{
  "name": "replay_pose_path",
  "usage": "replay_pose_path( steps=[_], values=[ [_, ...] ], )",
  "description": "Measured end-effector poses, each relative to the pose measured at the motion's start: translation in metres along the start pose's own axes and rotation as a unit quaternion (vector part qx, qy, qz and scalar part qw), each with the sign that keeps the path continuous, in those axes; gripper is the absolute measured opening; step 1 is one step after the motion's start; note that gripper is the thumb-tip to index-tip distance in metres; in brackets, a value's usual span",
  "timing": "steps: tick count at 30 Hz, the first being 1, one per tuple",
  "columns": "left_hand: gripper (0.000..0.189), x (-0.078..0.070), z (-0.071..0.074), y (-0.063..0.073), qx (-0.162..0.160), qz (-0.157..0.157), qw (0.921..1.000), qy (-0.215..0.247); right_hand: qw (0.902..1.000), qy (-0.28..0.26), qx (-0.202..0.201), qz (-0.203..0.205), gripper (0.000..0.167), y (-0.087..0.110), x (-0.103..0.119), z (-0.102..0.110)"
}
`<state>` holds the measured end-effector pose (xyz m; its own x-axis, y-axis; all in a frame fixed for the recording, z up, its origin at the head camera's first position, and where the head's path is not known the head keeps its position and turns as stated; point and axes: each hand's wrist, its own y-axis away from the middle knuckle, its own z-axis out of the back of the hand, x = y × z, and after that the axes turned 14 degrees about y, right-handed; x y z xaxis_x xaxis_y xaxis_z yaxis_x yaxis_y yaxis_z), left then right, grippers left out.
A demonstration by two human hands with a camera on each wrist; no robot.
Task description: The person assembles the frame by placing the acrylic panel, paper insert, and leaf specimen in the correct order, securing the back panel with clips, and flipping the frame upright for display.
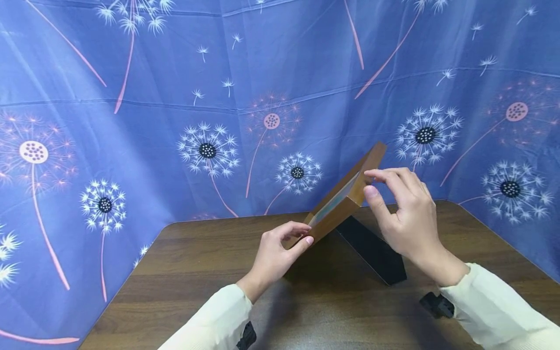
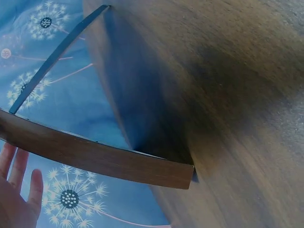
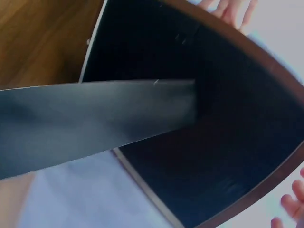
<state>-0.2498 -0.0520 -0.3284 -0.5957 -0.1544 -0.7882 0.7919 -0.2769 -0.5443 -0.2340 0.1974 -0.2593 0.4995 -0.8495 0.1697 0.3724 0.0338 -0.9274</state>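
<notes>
A brown wooden picture frame (image 1: 334, 217) stands tilted on the table, its black easel leg (image 1: 372, 250) folded out behind to the right. My left hand (image 1: 273, 253) holds the frame's lower left part between thumb and fingers. Higher up, my right hand (image 1: 404, 211) pinches the upper right side with thumb and index fingertip. The right wrist view shows the black backing (image 3: 247, 109) with the leg (image 3: 95, 123) standing off it. In the left wrist view the wooden side (image 2: 95, 159) crosses above some fingers. Most of the picture is hidden by the steep angle.
Beneath lies a dark wood-grain table (image 1: 197, 257). A blue curtain (image 1: 144, 146) with dandelion prints hangs behind and along both sides. Black devices (image 1: 437, 305) sit at both wrists, below the pale sleeves.
</notes>
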Motion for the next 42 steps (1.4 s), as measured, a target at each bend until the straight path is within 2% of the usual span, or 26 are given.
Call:
replay_pose_path(
  steps=[3,6,8,11,17,24,32,37,42],
  values=[
    [0.018,0.002,0.0,0.0,-0.006,-0.008,0.9999,-0.004,0.9984,0.055,-0.002,0.016,0.067,-0.001,0.016,0.003],
    [0.017,0.002,-0.001,-0.001,-0.011,-0.015,0.9998,-0.008,0.9928,0.118,0.003,0.022,0.084,-0.003,0.029,0.003],
    [0.016,0.002,-0.001,-0.001,-0.013,-0.018,0.9997,-0.008,0.9893,0.144,0.006,0.022,0.088,-0.004,0.034,0.002],
    [0.016,0.002,-0.003,-0.001,-0.016,-0.02,0.9996,-0.011,0.986,0.165,0.015,0.016,0.083,-0.005,0.036,0.0],
    [0.015,0.002,-0.007,-0.003,-0.016,-0.027,0.9994,-0.015,0.9843,0.171,0.045,-0.003,0.06,-0.005,0.034,0.004],
    [0.015,-0.002,-0.015,-0.003,-0.011,-0.034,0.9992,-0.017,0.9862,0.147,0.07,-0.028,0.051,-0.005,0.027,0.011],
    [0.016,-0.008,-0.027,-0.001,0.004,-0.034,0.9993,-0.017,0.9876,0.114,0.092,-0.056,0.053,-0.001,0.015,0.019],
    [0.018,-0.008,-0.024,0.002,0.008,-0.036,0.9991,-0.02,0.9852,0.134,0.093,-0.052,0.068,0.001,0.017,0.021],
    [0.021,-0.007,-0.021,0.005,0.017,-0.041,0.9987,-0.025,0.9862,0.131,0.091,-0.045,0.066,0.0,0.02,0.021]
  ],
)
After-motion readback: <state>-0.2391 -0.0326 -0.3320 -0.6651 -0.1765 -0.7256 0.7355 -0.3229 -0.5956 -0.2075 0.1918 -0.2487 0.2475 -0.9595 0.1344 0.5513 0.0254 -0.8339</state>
